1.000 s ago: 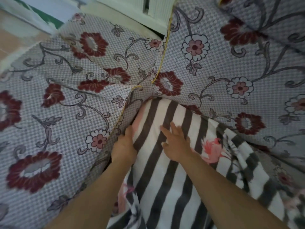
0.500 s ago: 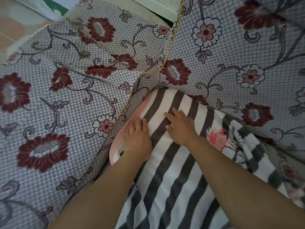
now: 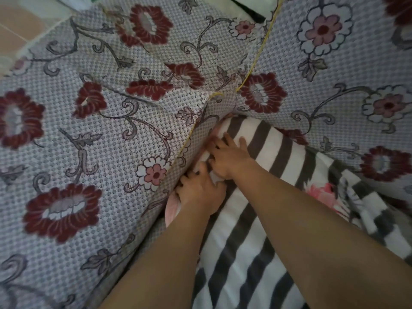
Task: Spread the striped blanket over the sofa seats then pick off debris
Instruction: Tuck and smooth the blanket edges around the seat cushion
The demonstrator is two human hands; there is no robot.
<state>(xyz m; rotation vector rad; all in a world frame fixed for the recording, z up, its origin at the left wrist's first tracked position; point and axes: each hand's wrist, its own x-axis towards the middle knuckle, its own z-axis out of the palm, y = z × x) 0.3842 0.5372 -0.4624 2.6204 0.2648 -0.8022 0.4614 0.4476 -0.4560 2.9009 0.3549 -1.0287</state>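
Left hand: the left hand (image 3: 201, 192) is lying palm down on the blanket's edge, right beside the armrest, with its fingers bent and digging into the cloth; whether they are truly gripping a fold I cannot tell.
Right hand: the right hand (image 3: 229, 157) is resting just above the left one, the two almost touching, with its fingers spread apart and curled a little, pressing the blanket toward the gap by the armrest.
Blanket: the blanket (image 3: 263, 219), striped grey and white with a pink flower print, is lying over the seat and reaching into the corner where the armrest and backrest are meeting; its pink edge is showing beside the left wrist.
Rumpled part: to the right, the cloth is bunching up in folds near the flower print.
Armrest: the armrest (image 3: 93, 152) is standing to the left, covered in grey checked fabric with dark red and white flowers.
Backrest: the backrest (image 3: 347, 81) is rising on the right in the same fabric, with yellow piping (image 3: 256, 63) running along the seam.
Floor: a strip of tan floor (image 3: 20, 30) is showing at the upper left.
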